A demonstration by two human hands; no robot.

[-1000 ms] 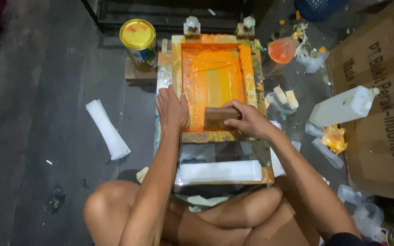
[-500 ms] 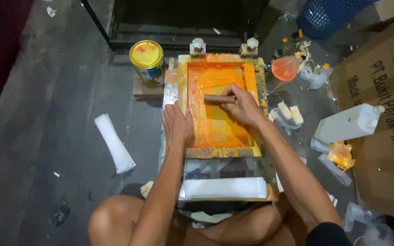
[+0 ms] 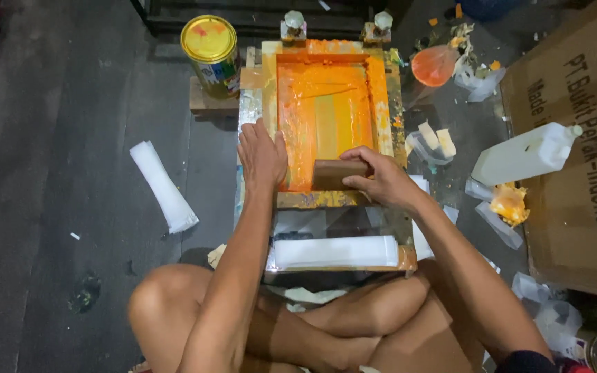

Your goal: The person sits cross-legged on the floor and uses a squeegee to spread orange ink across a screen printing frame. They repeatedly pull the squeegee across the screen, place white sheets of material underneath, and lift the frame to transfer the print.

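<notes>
**Squeegee Held at the Near Edge of an Ink-Covered Screen**

The person sat cross-legged on the floor before a printing screen frame (image 3: 326,117) flooded with orange ink. The right hand (image 3: 381,181) was curled shut around a brown wooden squeegee (image 3: 336,173), fingers wrapped over its right end, thumb underneath; the block stuck out to the left of those fingers and sat low on the mesh, just short of the frame's near rail. The left hand (image 3: 262,155) lay flat and spread, gripping nothing, its palm pressing the frame's left rail, its fingertips pointing away from the body. Only a narrow strip of orange mesh lay between the two hands.

Beyond the fingers the whole screen stretched open up to the far rail. A yellow-lidded paint can (image 3: 211,52) stood well past the left fingertips. A rolled white sheet (image 3: 336,251) lay close behind both wrists, another white roll (image 3: 162,185) well off to the left. Right of the right hand, scraps, a white jug (image 3: 526,153) and a cardboard box (image 3: 575,138) crowded the floor.
</notes>
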